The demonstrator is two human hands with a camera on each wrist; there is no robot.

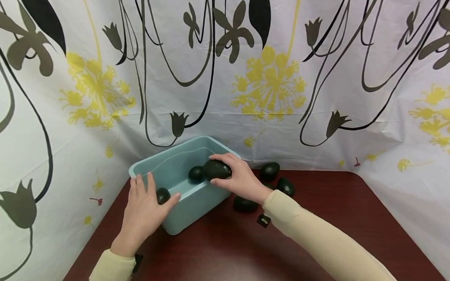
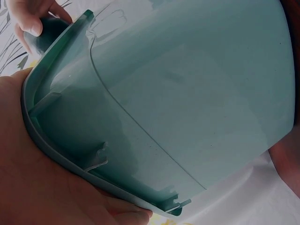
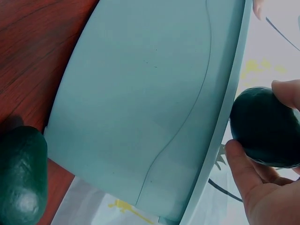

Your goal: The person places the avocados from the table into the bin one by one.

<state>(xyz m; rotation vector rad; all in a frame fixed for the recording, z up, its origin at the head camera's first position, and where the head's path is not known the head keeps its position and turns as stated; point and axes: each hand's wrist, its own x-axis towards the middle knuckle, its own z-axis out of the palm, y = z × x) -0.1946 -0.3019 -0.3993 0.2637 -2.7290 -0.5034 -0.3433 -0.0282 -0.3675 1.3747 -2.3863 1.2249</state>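
Observation:
My right hand (image 1: 242, 177) grips a dark green avocado (image 1: 216, 169) between thumb and fingers, over the near rim of a light blue plastic bin (image 1: 202, 211). In the right wrist view the held avocado (image 3: 265, 126) sits beside the rim. Inside the bin lie an avocado (image 1: 195, 174) near the middle and another avocado (image 1: 162, 196) at the near left corner. Over that corner rests my left hand (image 1: 142, 212), fingers spread and thumb along the near rim. The left wrist view shows the bin's outer wall (image 2: 187, 93) with its rim against the hand.
Right of the bin, several avocados lie on the dark red wooden table (image 1: 319, 230), among them a near avocado (image 1: 244, 204), a far avocado (image 1: 269, 171) and a right one (image 1: 285, 187). A floral-print white cloth (image 1: 220, 89) hangs behind and at both sides.

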